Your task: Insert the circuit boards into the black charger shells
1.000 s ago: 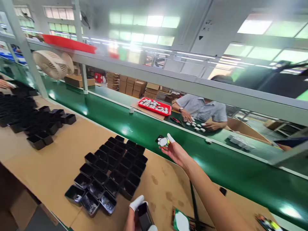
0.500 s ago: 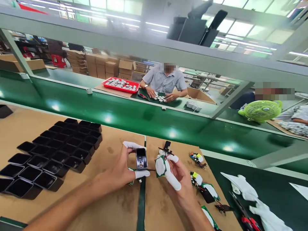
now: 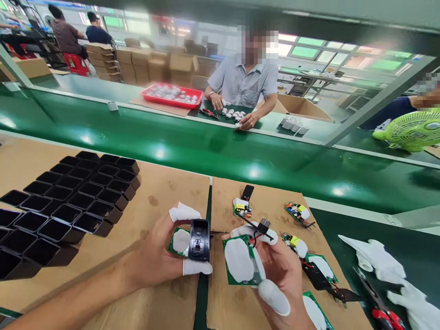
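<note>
My left hand (image 3: 165, 256), with white finger cots on thumb and forefinger, pinches a small black plastic housing (image 3: 199, 239) upright by its sides. My right hand (image 3: 275, 270), also wearing finger cots, grips a green circuit board (image 3: 240, 261) with a white pad on it; red and black wires lead from it to a small dark connector (image 3: 264, 226) at my fingertips. The two hands sit close together above the brown cardboard mat (image 3: 158, 197). Another green board with a white pad (image 3: 179, 241) lies under my left hand.
Rows of empty black housings (image 3: 68, 201) fill the mat's left side. Loose circuit boards (image 3: 297, 211) lie to the right, with white gloves (image 3: 374, 254) and red-handled cutters (image 3: 378, 307). A green conveyor belt (image 3: 206, 146) runs across; a person opposite handles white parts beside a red tray (image 3: 172, 94).
My view dropped and shifted right onto the mat. Both hands came together low in front of me; the right hand now holds the board flatter, its wired connector up at the fingertips.
</note>
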The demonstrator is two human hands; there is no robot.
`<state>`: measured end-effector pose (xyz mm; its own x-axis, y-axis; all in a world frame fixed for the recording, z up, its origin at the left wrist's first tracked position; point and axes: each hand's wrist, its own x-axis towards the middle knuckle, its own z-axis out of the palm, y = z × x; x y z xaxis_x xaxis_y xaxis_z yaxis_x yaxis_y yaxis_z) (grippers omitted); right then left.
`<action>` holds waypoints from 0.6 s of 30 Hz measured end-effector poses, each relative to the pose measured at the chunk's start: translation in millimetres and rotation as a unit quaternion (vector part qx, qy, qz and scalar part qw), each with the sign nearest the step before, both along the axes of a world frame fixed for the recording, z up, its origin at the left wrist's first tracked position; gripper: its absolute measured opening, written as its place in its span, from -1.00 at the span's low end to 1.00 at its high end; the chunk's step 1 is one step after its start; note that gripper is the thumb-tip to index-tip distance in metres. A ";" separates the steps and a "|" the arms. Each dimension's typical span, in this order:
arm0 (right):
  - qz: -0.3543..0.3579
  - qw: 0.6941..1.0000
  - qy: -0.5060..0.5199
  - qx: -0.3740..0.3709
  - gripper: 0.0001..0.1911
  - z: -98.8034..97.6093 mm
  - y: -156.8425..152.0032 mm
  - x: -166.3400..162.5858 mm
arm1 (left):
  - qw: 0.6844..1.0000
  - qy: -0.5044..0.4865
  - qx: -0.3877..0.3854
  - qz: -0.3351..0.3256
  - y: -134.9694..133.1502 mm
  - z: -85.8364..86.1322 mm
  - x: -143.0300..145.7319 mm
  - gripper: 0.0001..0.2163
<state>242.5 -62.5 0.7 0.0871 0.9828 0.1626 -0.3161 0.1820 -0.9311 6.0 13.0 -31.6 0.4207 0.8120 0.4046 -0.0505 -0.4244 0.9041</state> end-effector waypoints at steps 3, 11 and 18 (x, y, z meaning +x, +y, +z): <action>-0.038 0.998 0.025 -0.033 -0.35 -0.6 -5.4 3.5 | 0.999 -0.010 -0.052 0.002 -7.2 4.7 0.3 -0.30; -0.051 0.998 0.019 -0.032 -0.37 -10.9 -10.9 25.9 | 0.996 -0.020 -0.088 0.017 -16.0 6.5 2.7 -0.26; -0.048 0.997 -0.015 -0.055 -0.33 0.5 -5.2 15.3 | 0.959 -0.123 -0.242 -0.076 -14.7 10.9 2.7 -0.68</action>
<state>257.8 -67.8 1.1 0.1786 0.9821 0.0591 -0.2742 0.1074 -0.9557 8.7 -1.7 -20.7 0.4901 0.8661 0.0978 -0.3150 0.0714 0.9464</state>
